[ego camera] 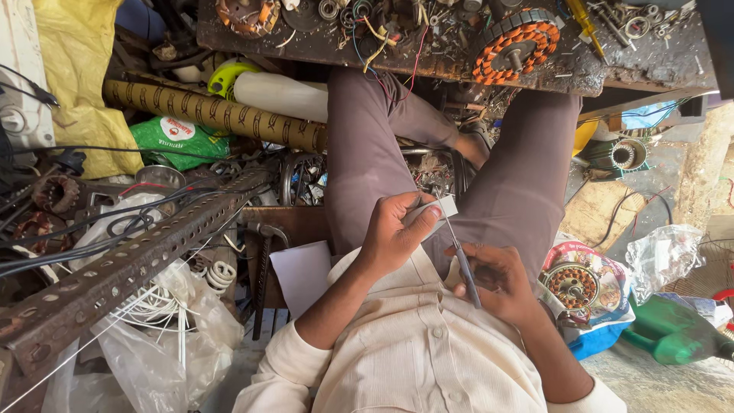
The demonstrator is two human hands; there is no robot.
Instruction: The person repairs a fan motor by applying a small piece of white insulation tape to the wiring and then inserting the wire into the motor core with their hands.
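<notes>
Item — cutting in hand, seated worker, lap level.

Left hand (391, 235): fingers closed on a small strip of pale sheet (437, 210), held up over the lap, thumb pressed along its near edge.

Right hand (497, 279): closed round the handles of a pair of scissors (461, 260), blades pointing up and away so the tips meet the lower edge of the strip. Whether the blades are parted or shut is too fine to tell.

Step, as judged: trimming the strip — the cut looks just begun, at the edge. Carrying it on would call for a steady pinch from the left hand and the strip kept taut and square to the blades, with the thumb well off the cutting line.

Around:
- a second white sheet (302, 275) beside the left forearm, partly tucked under it;
- a dark work surface (612, 73) beyond the knees, carrying an orange-wound stator (517, 44), washers and loose wires;
- a perforated steel angle bar (130, 264) lying slantwise to the left, over cables and plastic bags;
- a patterned cardboard tube (214, 115) and a green packet (180, 141);
- another wound stator (572, 284) on a bag near the right elbow, and a green bottle (673, 333) on the floor.

Obstruction: nothing lies between hands and strip; the clutter crowds both elbows.
</notes>
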